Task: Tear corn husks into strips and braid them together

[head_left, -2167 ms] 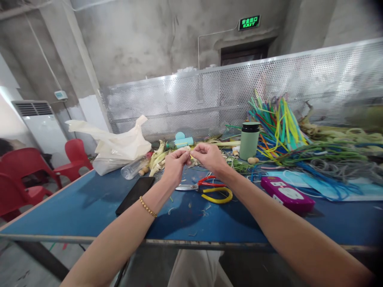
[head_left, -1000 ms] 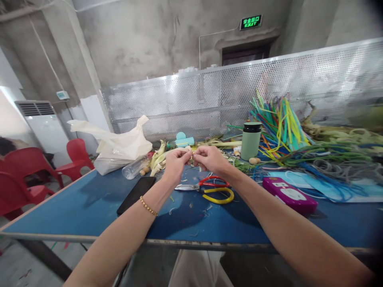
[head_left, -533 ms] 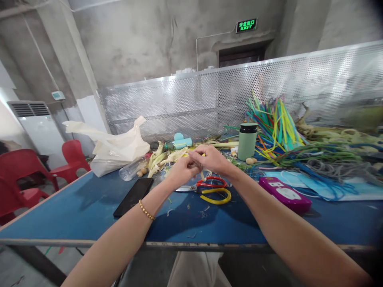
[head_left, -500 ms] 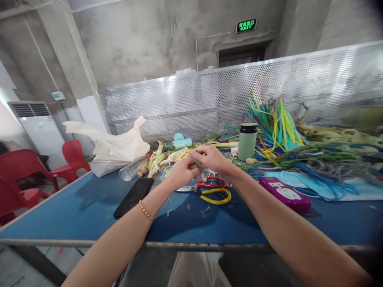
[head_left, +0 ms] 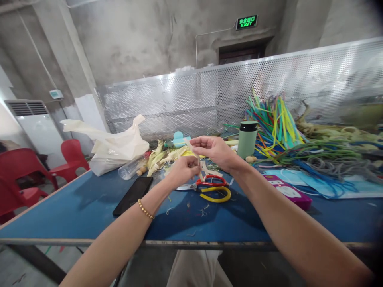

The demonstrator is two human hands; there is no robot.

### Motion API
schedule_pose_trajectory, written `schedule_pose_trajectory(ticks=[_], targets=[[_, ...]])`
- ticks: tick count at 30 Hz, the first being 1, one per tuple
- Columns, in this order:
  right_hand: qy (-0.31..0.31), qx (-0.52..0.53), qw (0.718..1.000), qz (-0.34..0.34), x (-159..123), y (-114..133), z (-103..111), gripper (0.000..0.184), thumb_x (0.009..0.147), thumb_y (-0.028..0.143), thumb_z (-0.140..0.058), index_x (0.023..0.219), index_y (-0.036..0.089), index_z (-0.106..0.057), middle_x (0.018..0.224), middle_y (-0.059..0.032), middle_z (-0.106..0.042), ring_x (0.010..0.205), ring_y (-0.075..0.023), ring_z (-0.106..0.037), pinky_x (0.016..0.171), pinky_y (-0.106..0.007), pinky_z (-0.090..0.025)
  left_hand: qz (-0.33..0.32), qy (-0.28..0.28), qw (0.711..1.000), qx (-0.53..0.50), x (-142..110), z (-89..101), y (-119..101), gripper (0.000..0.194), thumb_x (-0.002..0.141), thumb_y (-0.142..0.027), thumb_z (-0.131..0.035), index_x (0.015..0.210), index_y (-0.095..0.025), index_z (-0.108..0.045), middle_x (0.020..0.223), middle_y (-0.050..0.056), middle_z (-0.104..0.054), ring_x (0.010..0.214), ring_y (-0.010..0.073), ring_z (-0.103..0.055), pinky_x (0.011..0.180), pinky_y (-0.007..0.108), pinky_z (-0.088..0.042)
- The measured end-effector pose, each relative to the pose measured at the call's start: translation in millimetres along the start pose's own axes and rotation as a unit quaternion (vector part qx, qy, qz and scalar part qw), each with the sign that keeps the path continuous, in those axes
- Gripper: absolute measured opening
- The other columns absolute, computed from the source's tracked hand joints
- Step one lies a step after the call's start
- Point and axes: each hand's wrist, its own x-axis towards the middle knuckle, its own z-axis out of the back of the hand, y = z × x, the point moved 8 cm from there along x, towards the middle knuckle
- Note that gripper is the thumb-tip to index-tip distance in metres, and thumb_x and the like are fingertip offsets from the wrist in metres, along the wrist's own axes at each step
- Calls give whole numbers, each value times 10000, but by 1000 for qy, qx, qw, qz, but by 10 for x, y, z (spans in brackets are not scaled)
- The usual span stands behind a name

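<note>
Above the blue table (head_left: 89,207), both my hands work a pale husk strip (head_left: 195,156). My right hand (head_left: 214,149) is raised and pinches the strip's upper end. Lower and to the left, my left hand (head_left: 183,170) is closed around the strip's lower part. More pale strip ends hang below the hands over the scissors (head_left: 214,188), which have red and yellow handles and lie on the table.
A black phone (head_left: 131,194) lies left of the hands. A green flask (head_left: 247,139) stands behind, beside coloured strips (head_left: 277,121). A pink case (head_left: 289,193) lies right. A white bag (head_left: 115,147), a clear bottle (head_left: 130,169), corn husks (head_left: 161,156) and red chairs (head_left: 26,167) are at left.
My right hand has lifted and drawn the strip upward, while my left hand has dropped lower along it. The hands, close together before, are now apart.
</note>
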Motion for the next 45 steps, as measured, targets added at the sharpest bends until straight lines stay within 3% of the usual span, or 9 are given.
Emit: schedule_pose_trajectory(ticks=[3, 6, 12, 17, 26, 29, 33, 38, 45], targets=[[0, -45, 998, 34, 4, 72, 19, 149, 735, 254, -662, 849, 160, -680, 827, -26, -676, 767, -133, -602, 729, -268, -481, 19, -37, 999, -8, 13, 74, 61, 160, 738, -230, -597, 612, -161, -527, 550, 16, -586, 410, 97, -500, 436, 230, -369], [-29, -72, 995, 65, 2, 130, 39, 98, 736, 247, -659, 775, 157, -656, 775, -17, -643, 728, -126, -573, 691, -263, -458, 24, -39, 999, -5, 17, 83, 71, 161, 753, -249, -598, 632, -157, -544, 568, 22, -597, 410, 99, -512, 430, 228, -375], [-73, -70, 990, 93, -7, 169, 37, 155, 736, 311, -679, 719, 168, -620, 700, 0, -598, 669, -115, -531, 639, -260, -442, -2, -57, 997, 45, 11, 118, 7, 274, 800, -356, -591, 618, -157, -547, 546, 20, -582, 403, 97, -502, 421, 224, -341], [-102, -77, 984, 124, -13, 195, 88, 183, 737, 330, -701, 728, 167, -619, 716, -9, -608, 670, -123, -541, 633, -276, -453, 39, -79, 996, -29, 7, 195, 36, 310, 783, -363, -610, 573, -146, -543, 500, 0, -549, 385, 78, -472, 412, 208, -310], [-60, -203, 965, 155, -50, 224, 3, 150, 797, 322, -667, 774, 175, -681, 753, -36, -677, 676, -145, -595, 622, -292, -463, 78, -161, 968, -176, 17, 450, 189, 184, 726, -279, -616, 639, -117, -609, 587, 36, -622, 414, 85, -496, 425, 221, -333], [-26, -205, 962, 180, -55, 179, -56, 121, 817, 291, -650, 776, 184, -690, 884, -62, -719, 803, -176, -645, 702, -314, -484, 91, -181, 961, -188, 10, 492, 217, 168, 710, -248, -595, 621, -109, -623, 542, 33, -607, 417, 95, -518, 435, 223, -334], [4, -206, 960, 191, -40, 94, -123, 106, 830, 250, -633, 796, 179, -703, 891, -69, -731, 830, -184, -665, 729, -318, -501, 88, -209, 946, -232, -5, 536, 230, 101, 649, -195, -587, 593, -114, -608, 557, 32, -616, 437, 102, -544, 447, 225, -344], [-53, -202, 959, 192, -41, 105, -96, 103, 825, 261, -648, 823, 184, -715, 845, -57, -734, 773, -178, -669, 681, -304, -516, 82, -210, 942, -248, 7, 526, 243, 75, 637, -186, -611, 606, -119, -600, 558, 21, -608, 432, 91, -528, 444, 219, -342], [-95, -123, 968, 197, -75, 110, -106, 98, 815, 283, -670, 824, 192, -707, 869, -54, -738, 811, -187, -688, 735, -319, -549, 49, -184, 962, -194, 32, 452, 181, 232, 692, -310, -674, 591, -125, -578, 540, 17, -586, 427, 90, -514, 443, 219, -350]])
